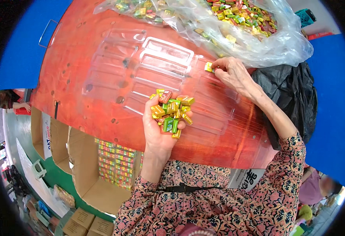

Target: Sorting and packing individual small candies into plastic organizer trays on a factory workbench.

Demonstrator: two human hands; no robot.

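My left hand (155, 135) is cupped palm up over the red tabletop. It holds a heap of small wrapped candies (172, 107) in yellow, green and red-orange. Farther off to the right, my right hand (234, 76) pinches a yellow wrapped candy (208, 67) between thumb and fingertips. That candy is at the far end of a long slot in a clear plastic tray (216, 108). More clear trays with long slots, such as one tray (162, 70) in the middle, lie side by side on the table. No candies show in their slots.
A large clear plastic bag (294, 49) of loose candies lies open at the back. A black plastic bag (288, 90) hangs at the right. An open cardboard box (88, 169) holding candy-filled trays (115, 161) stands lower left. Another person's hand (22, 106) shows far left.
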